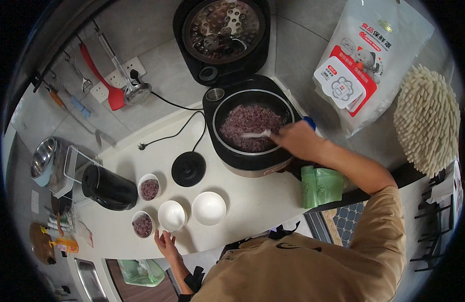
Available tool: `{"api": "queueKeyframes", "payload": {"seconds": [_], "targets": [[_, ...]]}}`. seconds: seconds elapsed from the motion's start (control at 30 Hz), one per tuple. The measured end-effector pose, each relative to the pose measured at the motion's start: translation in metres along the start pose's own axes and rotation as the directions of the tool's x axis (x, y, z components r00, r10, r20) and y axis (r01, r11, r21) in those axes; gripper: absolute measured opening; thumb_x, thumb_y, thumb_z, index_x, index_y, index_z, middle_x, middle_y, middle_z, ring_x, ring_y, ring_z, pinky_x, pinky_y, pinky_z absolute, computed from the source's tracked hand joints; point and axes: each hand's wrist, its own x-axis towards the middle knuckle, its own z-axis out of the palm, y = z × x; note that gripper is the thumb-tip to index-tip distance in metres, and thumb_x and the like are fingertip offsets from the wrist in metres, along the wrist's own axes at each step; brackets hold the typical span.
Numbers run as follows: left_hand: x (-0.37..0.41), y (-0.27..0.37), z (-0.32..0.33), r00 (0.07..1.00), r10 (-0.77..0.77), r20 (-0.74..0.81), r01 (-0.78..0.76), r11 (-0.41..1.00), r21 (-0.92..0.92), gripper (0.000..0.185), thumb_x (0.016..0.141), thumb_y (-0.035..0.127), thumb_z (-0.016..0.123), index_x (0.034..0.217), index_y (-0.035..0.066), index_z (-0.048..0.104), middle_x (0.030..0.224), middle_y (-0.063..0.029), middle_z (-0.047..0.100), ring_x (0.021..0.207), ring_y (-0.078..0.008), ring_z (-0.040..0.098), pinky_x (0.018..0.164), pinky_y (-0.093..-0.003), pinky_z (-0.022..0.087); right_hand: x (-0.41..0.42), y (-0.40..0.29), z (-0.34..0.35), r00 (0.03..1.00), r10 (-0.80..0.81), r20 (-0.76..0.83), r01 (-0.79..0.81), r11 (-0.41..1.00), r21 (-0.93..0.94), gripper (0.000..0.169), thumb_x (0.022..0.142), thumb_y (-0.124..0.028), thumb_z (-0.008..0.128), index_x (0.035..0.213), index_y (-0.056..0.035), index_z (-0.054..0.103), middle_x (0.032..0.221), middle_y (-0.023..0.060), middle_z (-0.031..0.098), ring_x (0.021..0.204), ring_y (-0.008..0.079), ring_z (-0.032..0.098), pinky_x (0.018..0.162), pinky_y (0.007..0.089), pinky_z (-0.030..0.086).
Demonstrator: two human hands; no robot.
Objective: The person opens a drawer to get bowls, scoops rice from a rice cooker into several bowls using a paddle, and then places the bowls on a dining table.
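Observation:
My right hand (298, 139) holds a white rice paddle (256, 134) over the inner pot of a rice cooker (238, 164), whose lid stands raised. The paddle's blade touches the purple rice (251, 122). My left hand (167, 243), fingers apart, is at the counter's front edge, close to an empty white bowl (172, 215); whether it touches the bowl I cannot tell. A second empty white bowl (208, 208) stands to the right of that one. Two smaller-looking white bowls hold purple rice: one at the back (149, 189), one nearer the front (143, 225).
A black electric kettle (109, 187) lies left of the bowls, a round black kettle base (188, 169) behind them. A loose plug and cord (159, 141) lie on the counter. A green bag roll (321, 187) is at the right edge. Utensils, including a red ladle (115, 96), hang on the wall.

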Motion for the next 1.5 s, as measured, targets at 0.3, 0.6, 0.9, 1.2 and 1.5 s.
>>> {"api": "queueKeyframes", "payload": {"seconds": [0.3, 0.6, 0.9, 1.2, 1.5], "targets": [[-0.005, -0.008, -0.007, 1.000, 0.002, 0.001, -0.002, 1.000, 0.011, 0.051, 0.083, 0.027, 0.052, 0.124, 0.005, 0.032, 0.100, -0.0096, 0.046, 0.088, -0.0165, 0.048, 0.075, -0.0333, 0.043, 0.065, 0.060, 0.083, 0.962, 0.274, -0.011, -0.273, 0.959, 0.072, 0.011, 0.068, -0.008, 0.052, 0.070, -0.0050, 0.061, 0.066, 0.0129, 0.060, 0.064, 0.0276, 0.060, 0.054, 0.0382, 0.047], [0.000, -0.019, -0.016, 0.999, -0.016, -0.030, 0.017, 0.999, 0.040, 0.054, 0.083, 0.030, 0.053, 0.126, 0.007, 0.030, 0.109, -0.0133, 0.044, 0.094, -0.0204, 0.047, 0.078, -0.0354, 0.042, 0.049, -0.005, 0.072, 0.985, -0.172, -0.020, 0.173, 0.983, 0.070, 0.007, 0.068, -0.008, 0.052, 0.068, -0.0051, 0.058, 0.060, 0.0106, 0.058, 0.056, 0.0237, 0.059, 0.049, 0.0357, 0.046], [0.009, -0.028, -0.008, 0.991, -0.129, 0.017, 0.129, 0.992, 0.010, 0.056, 0.083, 0.030, 0.053, 0.127, 0.007, 0.028, 0.110, -0.0118, 0.044, 0.094, -0.0199, 0.046, 0.076, -0.0350, 0.041, 0.049, 0.043, 0.072, 0.982, 0.176, 0.062, -0.178, 0.984, 0.016, 0.007, 0.067, -0.008, 0.052, 0.067, -0.0057, 0.059, 0.066, 0.0129, 0.060, 0.062, 0.0265, 0.060, 0.053, 0.0365, 0.047], [0.014, -0.034, -0.002, 0.988, -0.144, 0.063, 0.148, 0.987, -0.057, 0.058, 0.082, 0.026, 0.054, 0.128, 0.004, 0.026, 0.094, -0.0069, 0.049, 0.077, -0.0128, 0.047, 0.065, -0.0270, 0.042, 0.022, 0.012, 0.048, 0.992, -0.049, 0.116, 0.040, 0.996, 0.076, 0.010, 0.070, -0.009, 0.050, 0.069, -0.0072, 0.060, 0.064, 0.0129, 0.060, 0.062, 0.0265, 0.061, 0.053, 0.0348, 0.047], [0.017, -0.036, 0.005, 0.980, -0.196, 0.012, 0.196, 0.975, -0.107, 0.056, 0.082, 0.027, 0.054, 0.125, 0.001, 0.029, 0.082, -0.0069, 0.053, 0.067, -0.0108, 0.049, 0.059, -0.0243, 0.045, 0.028, 0.007, 0.037, 0.953, 0.120, 0.278, -0.140, 0.989, 0.055, 0.011, 0.070, -0.003, 0.049, 0.076, -0.0032, 0.058, 0.069, 0.0155, 0.059, 0.065, 0.0302, 0.059, 0.060, 0.0387, 0.046]]}}
